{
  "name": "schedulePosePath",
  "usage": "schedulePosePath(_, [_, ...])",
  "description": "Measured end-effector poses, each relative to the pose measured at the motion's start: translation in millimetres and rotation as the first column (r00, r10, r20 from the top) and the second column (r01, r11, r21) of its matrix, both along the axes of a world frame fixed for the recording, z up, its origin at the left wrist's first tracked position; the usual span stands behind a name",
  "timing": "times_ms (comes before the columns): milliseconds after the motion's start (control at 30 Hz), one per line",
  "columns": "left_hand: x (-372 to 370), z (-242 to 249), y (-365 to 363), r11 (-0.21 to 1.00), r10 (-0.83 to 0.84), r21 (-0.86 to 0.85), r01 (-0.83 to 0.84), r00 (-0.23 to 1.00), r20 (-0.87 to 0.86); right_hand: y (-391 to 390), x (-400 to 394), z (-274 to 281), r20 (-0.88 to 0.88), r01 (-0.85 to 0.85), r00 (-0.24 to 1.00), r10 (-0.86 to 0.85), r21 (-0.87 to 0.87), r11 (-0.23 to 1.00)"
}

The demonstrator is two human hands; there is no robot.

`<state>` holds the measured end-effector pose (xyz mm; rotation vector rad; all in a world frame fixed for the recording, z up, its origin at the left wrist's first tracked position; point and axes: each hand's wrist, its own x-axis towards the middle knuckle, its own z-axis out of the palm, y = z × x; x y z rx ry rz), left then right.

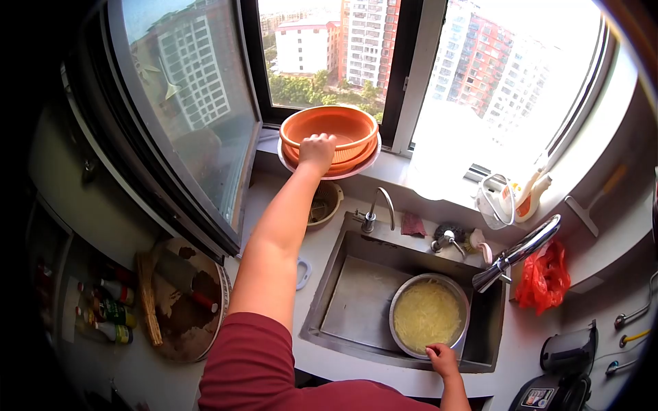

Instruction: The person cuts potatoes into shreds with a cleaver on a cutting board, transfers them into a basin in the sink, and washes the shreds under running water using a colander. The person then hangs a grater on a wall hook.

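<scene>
Orange plastic formed the basket (358, 146) that the left hand (317, 152) grasped in the head view, its fingers curled over the near rim. Just under that hand, the basket sat in an orange basin (364, 162), with a pale-rimmed basin (374, 163) beneath, all by the window. Nearer the person than the left hand, a beige colander (334, 207) stood on the counter (336, 362), partly hidden by the forearm. The right hand (444, 360) was bent at the near rim of a steel bowl (393, 320); whether it pinched that rim or only rested against it could not be told. Just beyond this hand, pale yellow shreds (428, 312) lay in the bowl, which stood in the right part of the sink (363, 294). Farther off, to the right hand's right, a chrome faucet (515, 253) leaned near a red plastic bag (543, 275). Between the hands, a slim curved tap (371, 218) rose behind the sink.
</scene>
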<state>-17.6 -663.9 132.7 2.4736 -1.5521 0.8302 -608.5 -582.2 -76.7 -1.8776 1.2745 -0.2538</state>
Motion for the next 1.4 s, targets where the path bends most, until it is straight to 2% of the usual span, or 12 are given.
schedulePosePath(200, [-18.3,35.4,42.0,0.919,-0.013,-0.385,0.082,0.984,0.18,-8.8,7.4,8.1,0.011,-0.069,0.998,0.069,0.015,0.997])
schedulePosePath(333, [-63.9,54.8,121.4,0.557,-0.366,-0.781,0.283,0.928,0.075,-20.2,13.1,2.7,0.1,-0.15,0.985,0.141,0.082,0.985])
schedulePosePath(500, [-160.7,12.5,228.3,-0.019,-0.794,-0.889,-0.457,0.547,-0.265,-34.8,47.3,-14.0,0.37,-0.236,0.923,0.107,0.321,0.917])
schedulePosePath(667, [-224.7,-147.0,285.7,0.227,-0.823,-0.462,-0.858,0.085,-0.562,-46.5,95.9,-3.2,0.506,-0.222,0.827,-0.245,0.694,0.685])
schedulePosePath(800, [-271.6,-151.7,291.5,0.188,-0.832,-0.295,-0.937,0.007,-0.554,-72.9,119.2,-18.8,0.432,-0.216,0.732,-0.527,0.881,0.421])
schedulePosePath(900, [-291.8,-111.0,280.2,0.18,-0.965,-0.544,-0.819,-0.039,-0.261,-93.1,127.0,-33.7,0.336,-0.187,0.666,-0.665,0.939,0.287])
schedulePosePath(1000, [-267.8,-183.4,292.0,0.265,-0.805,-0.418,-0.869,0.039,-0.592,-80.3,158.6,-13.2,0.204,-0.079,0.696,-0.689,0.975,0.208])
schedulePosePath(1067, [-246.5,-234.2,290.6,0.293,-0.544,-0.332,-0.897,0.129,-0.829,-43.3,188.2,23.2,0.643,-0.574,0.73,-0.232,0.761,0.301])
schedulePosePath(1133, [-235.4,-203.3,289.4,0.283,-0.558,-0.327,-0.902,0.122,-0.821,-60.6,198.9,-11.4,0.429,-0.393,0.817,-0.386,0.903,0.173])
schedulePosePath(1200, [-242.9,-146.6,281.8,0.265,-0.712,-0.323,-0.909,0.041,-0.701,-77.3,195.0,-29.0,0.158,0.063,0.875,-0.457,0.899,0.433])
schedulePosePath(1267, [-249.8,-131.1,279.5,0.218,-0.828,-0.359,-0.908,0.023,-0.561,-96.7,188.6,-64.8,0.063,0.208,0.743,-0.666,0.924,0.32])
schedulePosePath(1400, [-226.4,-245.5,288.5,0.401,-0.296,-0.297,-0.867,0.184,-0.937,-66.2,194.5,-21.7,0.26,-0.126,0.815,-0.518,0.952,0.279])
